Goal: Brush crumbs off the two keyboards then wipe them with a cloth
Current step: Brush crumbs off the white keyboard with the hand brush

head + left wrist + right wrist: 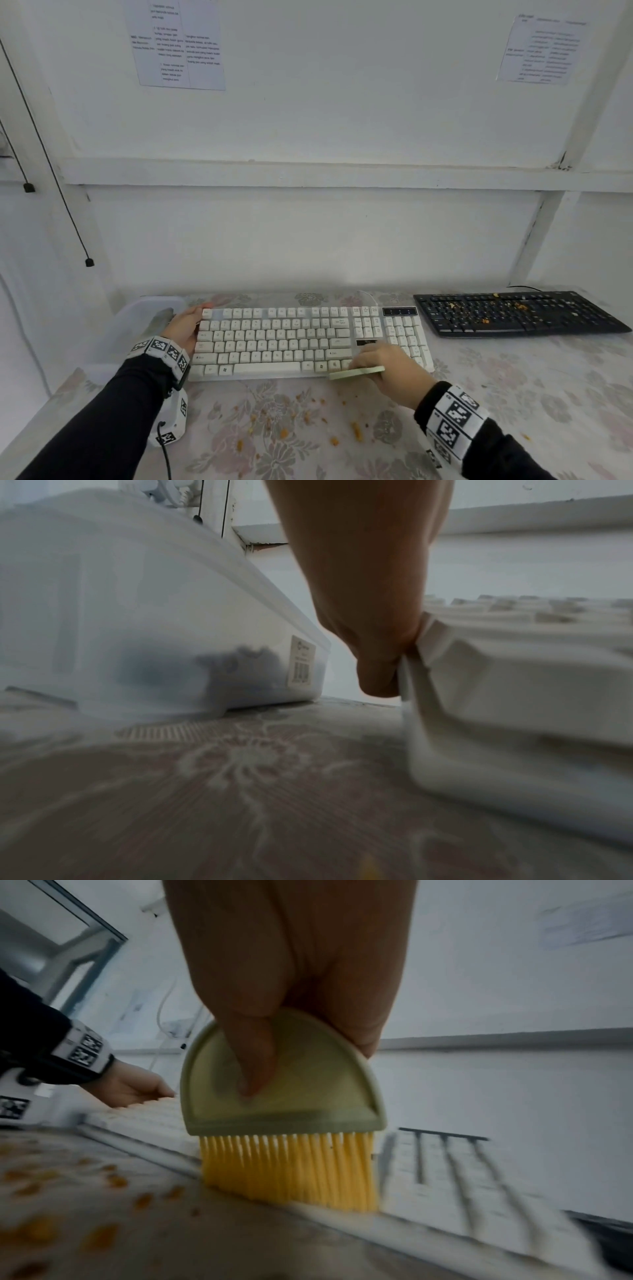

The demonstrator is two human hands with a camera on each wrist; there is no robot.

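Far left: translucent plastic bin (137, 318) on the floral tablecloth (513, 394), something dark inside (too blurred to identify), barcode label (301, 664) on its end wall. Sits just beside the white keyboard's left end, with only a narrow gap.

Left hand (185, 329) fills that gap: fingers curled over the far-left corner of the white keyboard (274, 339), thumb side pressed against its left edge, so it grasps the keyboard. Black sleeve and a marker-patterned wristband (161, 349) behind it.

White keyboard lies flat, centre of the table, parallel to the wall. Keys look clean in the head view. Orange crumbs (284, 431) are scattered on the cloth just near of its front edge, mostly centre to right.

Right hand (390, 366) is clenched on a small brush (284, 1110) with a pale green half-round handle, thumb pressed into its recess, fingers wrapped behind. Yellow bristles (291, 1172) point down and touch the keyboard's near edge, right of the spacebar (the hand hides the keys under it in the head view).

Right: black keyboard (520, 315), well apart from the white one, angled slightly, orange crumbs on its keys. Its cable (524, 287) runs off behind it.

Behind: white wall, two printed sheets (178, 44) taped up, text unreadable. Two black cords (51, 164) hang at far left.
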